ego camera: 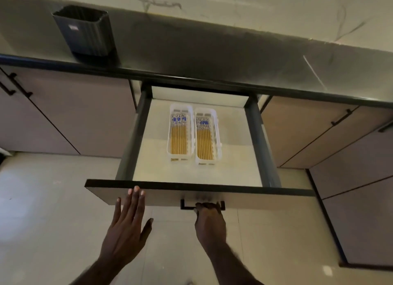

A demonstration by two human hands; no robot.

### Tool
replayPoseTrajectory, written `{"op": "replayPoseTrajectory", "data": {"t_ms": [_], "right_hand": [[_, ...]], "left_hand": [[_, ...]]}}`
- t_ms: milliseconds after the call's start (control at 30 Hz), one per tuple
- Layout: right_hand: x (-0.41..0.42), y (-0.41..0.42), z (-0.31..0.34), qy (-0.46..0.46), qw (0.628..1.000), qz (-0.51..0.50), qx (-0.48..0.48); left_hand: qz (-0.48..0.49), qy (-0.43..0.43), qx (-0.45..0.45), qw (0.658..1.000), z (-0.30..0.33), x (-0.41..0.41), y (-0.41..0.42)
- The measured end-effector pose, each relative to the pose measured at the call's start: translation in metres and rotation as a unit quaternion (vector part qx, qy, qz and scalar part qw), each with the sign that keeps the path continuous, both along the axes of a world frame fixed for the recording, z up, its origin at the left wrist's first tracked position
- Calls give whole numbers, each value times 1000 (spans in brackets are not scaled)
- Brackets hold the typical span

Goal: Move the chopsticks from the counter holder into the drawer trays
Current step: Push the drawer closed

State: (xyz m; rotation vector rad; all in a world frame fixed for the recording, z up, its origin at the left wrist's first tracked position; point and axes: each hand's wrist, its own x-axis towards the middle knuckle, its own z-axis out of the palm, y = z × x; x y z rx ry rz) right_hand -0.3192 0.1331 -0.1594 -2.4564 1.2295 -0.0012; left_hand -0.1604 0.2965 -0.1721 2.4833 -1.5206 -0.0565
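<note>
The drawer (pixel 244 196) stands pulled out below the counter. Inside it lie two white trays side by side, the left tray (pixel 170 135) and the right tray (pixel 217 135), each filled with several yellow chopsticks (pixel 179 140) that have blue-and-white patterned ends. On the counter at the upper left stands the dark ribbed holder (pixel 85 30); no chopsticks show above its rim. My left hand (pixel 127 223) has straight fingers, its fingertips touching the drawer front. My right hand (pixel 209 217) grips the black drawer handle (pixel 183 205) from below.
Closed cabinet doors with black handles (pixel 341 117) flank the drawer on both sides. The dark counter edge (pixel 191 77) runs above the drawer. A marbled wall rises behind the counter. Pale floor tiles (pixel 53 210) lie below.
</note>
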Motion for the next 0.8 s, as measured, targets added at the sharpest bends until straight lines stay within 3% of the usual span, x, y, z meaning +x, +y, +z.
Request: {"op": "replayPoseTrajectory", "data": {"t_ms": [333,800], "right_hand": [[-2,8,-6,-1,999,-19,-40],[16,-14,-7,-3,999,-4,-40]], "left_hand": [[16,23,-53,998,-11,-9,-10],[21,24,-30,999,-14,10,-31]]}}
